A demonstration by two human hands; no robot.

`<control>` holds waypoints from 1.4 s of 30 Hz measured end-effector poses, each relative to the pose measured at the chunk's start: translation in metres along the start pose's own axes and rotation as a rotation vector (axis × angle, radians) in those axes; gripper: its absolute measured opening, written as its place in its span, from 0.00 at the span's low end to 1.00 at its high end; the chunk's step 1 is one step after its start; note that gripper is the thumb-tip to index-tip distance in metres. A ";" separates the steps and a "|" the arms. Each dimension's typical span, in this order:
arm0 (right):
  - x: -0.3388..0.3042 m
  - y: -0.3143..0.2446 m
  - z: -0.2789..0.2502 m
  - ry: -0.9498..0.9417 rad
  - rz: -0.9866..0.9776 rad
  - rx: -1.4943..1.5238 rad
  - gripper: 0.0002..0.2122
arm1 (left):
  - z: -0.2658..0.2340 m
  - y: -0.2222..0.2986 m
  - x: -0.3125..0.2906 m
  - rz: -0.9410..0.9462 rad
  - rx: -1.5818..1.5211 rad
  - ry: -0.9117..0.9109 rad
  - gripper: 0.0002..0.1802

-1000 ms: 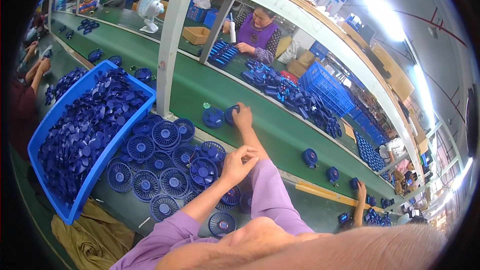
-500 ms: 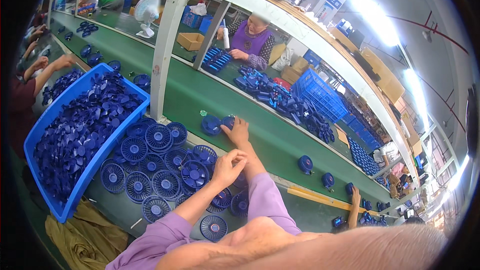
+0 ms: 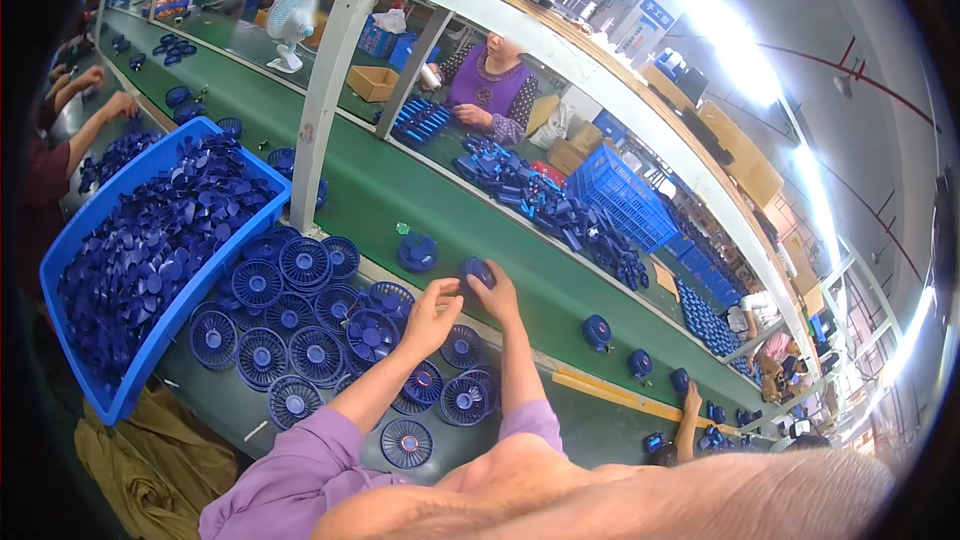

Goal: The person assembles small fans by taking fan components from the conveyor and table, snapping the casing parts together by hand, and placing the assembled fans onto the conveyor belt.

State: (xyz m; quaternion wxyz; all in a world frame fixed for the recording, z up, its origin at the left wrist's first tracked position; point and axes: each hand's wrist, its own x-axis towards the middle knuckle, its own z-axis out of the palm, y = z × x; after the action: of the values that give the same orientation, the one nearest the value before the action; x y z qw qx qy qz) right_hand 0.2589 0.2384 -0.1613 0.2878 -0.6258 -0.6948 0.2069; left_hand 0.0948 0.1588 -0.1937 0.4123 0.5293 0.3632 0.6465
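My right hand (image 3: 497, 301) is closed round a dark blue round fan housing (image 3: 477, 272) over the near side of the green conveyor belt (image 3: 540, 305). Just left of it, my left hand (image 3: 432, 317) holds nothing that I can see; its fingers are slightly bent and apart, pointing at the housing. Another blue fan unit (image 3: 417, 252) lies on the belt beyond my left hand, with a small green circuit board (image 3: 402, 228) beside it. Under and around my forearms, several blue round fan grilles (image 3: 317, 354) lie piled on the dark workbench, and one fan with visible blades (image 3: 372, 334) sits among them.
A blue tub (image 3: 75, 352) heaped with blue fan blades stands at the left. A white post (image 3: 335, 90) rises beside the belt. Across it, a person in a purple vest (image 3: 490, 90) works by piled blue parts (image 3: 570, 210). Another person's hand (image 3: 692, 400) touches the belt at right.
My right hand has closed on the fan housing and drawn it nearer, away from the neighbouring fan unit. My left hand's fingers have opened from a pinch. The view has shifted slightly.
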 end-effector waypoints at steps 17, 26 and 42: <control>-0.129 -0.038 0.027 0.245 -0.382 0.323 0.43 | 0.022 0.004 -0.014 -0.498 -0.757 -0.031 0.16; -0.134 -0.057 0.043 0.096 -0.404 0.917 0.37 | 0.021 0.029 -0.034 0.053 -0.033 0.096 0.19; -0.114 0.046 0.000 0.656 -0.082 0.483 0.30 | 0.032 -0.013 -0.040 -0.073 0.075 -0.459 0.21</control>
State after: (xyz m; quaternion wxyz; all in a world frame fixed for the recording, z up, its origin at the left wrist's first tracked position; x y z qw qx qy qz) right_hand 0.2989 0.1314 -0.2072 0.6406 -0.5450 -0.5220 0.1420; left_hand 0.1324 0.1282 -0.2158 0.4873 0.6638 0.3028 0.4798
